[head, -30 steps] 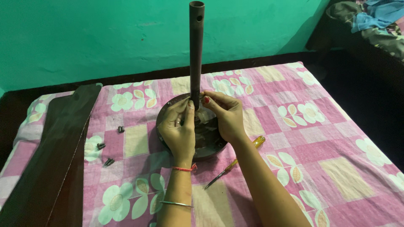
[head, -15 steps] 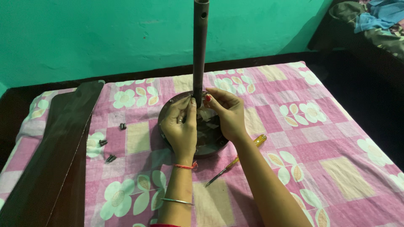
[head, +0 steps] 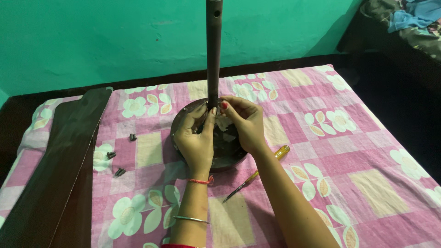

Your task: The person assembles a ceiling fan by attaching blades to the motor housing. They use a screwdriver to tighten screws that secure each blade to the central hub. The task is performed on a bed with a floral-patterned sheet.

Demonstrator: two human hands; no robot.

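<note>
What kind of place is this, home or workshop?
Likely a room in a home: the work sits on a bed-like surface with a pink flowered sheet against a green painted wall, with crumpled clothes heaped at the right.

Ahead of us the upright dark rod [head: 214, 50] on the round motor body [head: 229, 154] blocks the middle, with both our hands crowding its foot. To our left lie three small bolts [head: 119, 156] and long dark blades [head: 59, 170]; a yellow-handled screwdriver [head: 257, 172] lies just beside the body on our right. Beyond it the flowered sheet [head: 358, 151] offers open room.
</note>
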